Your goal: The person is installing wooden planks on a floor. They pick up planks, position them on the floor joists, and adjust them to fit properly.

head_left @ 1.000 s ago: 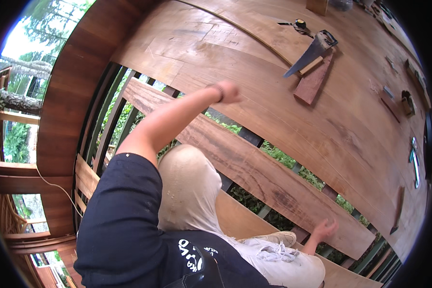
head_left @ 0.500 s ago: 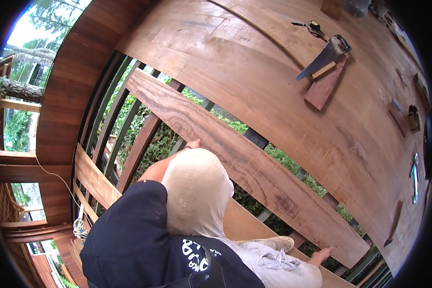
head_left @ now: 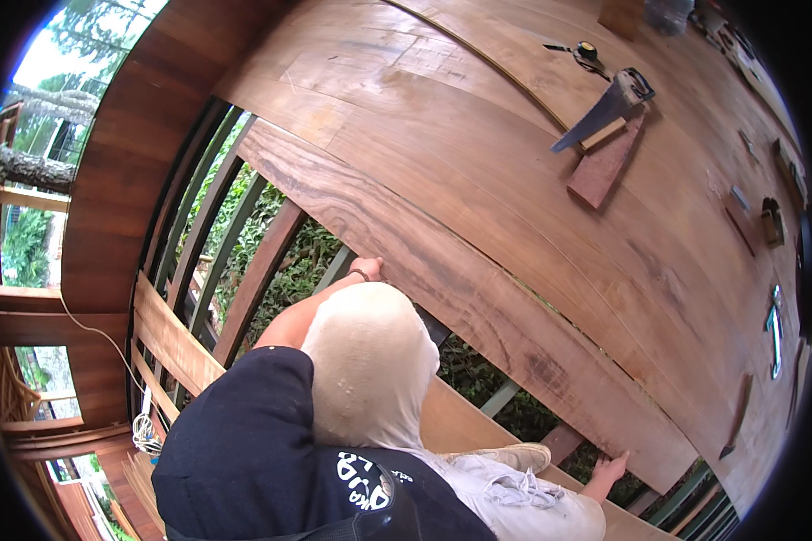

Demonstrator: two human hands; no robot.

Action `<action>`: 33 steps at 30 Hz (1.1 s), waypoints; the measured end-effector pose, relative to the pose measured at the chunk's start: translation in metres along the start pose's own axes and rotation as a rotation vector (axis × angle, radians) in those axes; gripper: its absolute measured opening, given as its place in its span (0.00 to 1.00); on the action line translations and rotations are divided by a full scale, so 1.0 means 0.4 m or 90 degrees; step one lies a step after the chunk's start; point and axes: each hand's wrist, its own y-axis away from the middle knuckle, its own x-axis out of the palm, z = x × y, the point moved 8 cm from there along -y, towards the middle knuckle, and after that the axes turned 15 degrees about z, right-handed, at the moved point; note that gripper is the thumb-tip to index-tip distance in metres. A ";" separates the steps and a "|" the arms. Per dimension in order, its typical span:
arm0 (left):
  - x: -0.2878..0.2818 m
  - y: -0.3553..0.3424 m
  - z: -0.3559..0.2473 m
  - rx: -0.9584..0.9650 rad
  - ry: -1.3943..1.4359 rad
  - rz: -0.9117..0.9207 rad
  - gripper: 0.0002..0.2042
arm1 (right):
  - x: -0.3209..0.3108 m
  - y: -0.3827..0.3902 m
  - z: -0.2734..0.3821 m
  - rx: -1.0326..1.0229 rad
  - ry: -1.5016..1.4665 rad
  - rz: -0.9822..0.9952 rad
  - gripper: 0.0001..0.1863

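Note:
A long brown wooden plank point(head_left: 442, 290) with dark wavy grain lies slantwise across the joists, its far edge close against the laid floorboards point(head_left: 514, 198). A thin dark gap still shows along part of that seam. My left hand point(head_left: 367, 268), a band at its wrist, grips the plank's near edge left of my raised knee. Farther right, my right hand point(head_left: 610, 469) holds the same edge near the plank's right end. Fingers of both hands are partly hidden at the edge. My light-trousered knee point(head_left: 365, 361) rises between my arms.
Greenery shows between open joists point(head_left: 262, 275) on my side of the plank. On the laid boards are a handsaw point(head_left: 603, 113) resting on wood offcuts point(head_left: 604, 171), a tape measure point(head_left: 586, 50), a hammer point(head_left: 776, 334) and a wooden stick point(head_left: 738, 417). A wooden wall point(head_left: 144, 162) stands at left.
The plank has slid away from me toward the laid floorboards, and the wide gap between them has nearly closed. Both hands have moved along with its near edge.

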 end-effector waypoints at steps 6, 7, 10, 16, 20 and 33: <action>0.011 0.015 -0.018 -0.020 0.020 0.075 0.09 | 0.021 0.022 0.004 0.005 -0.039 0.013 0.35; 0.009 0.013 -0.019 -0.074 -0.076 0.140 0.27 | 0.038 0.026 -0.010 0.032 -0.047 0.048 0.35; 0.068 0.035 0.020 -0.044 -0.004 0.221 0.32 | 0.029 0.034 0.001 0.025 -0.048 0.079 0.33; 0.016 -0.047 0.065 -0.091 -0.015 0.235 0.40 | 0.089 0.038 -0.040 0.011 -0.130 0.068 0.29; 0.008 -0.067 0.070 -0.107 -0.036 0.237 0.36 | 0.113 0.062 -0.030 -0.021 -0.161 0.029 0.27; -0.021 -0.128 0.038 -0.111 -0.057 0.187 0.33 | 0.138 0.078 -0.027 -0.115 -0.146 -0.011 0.25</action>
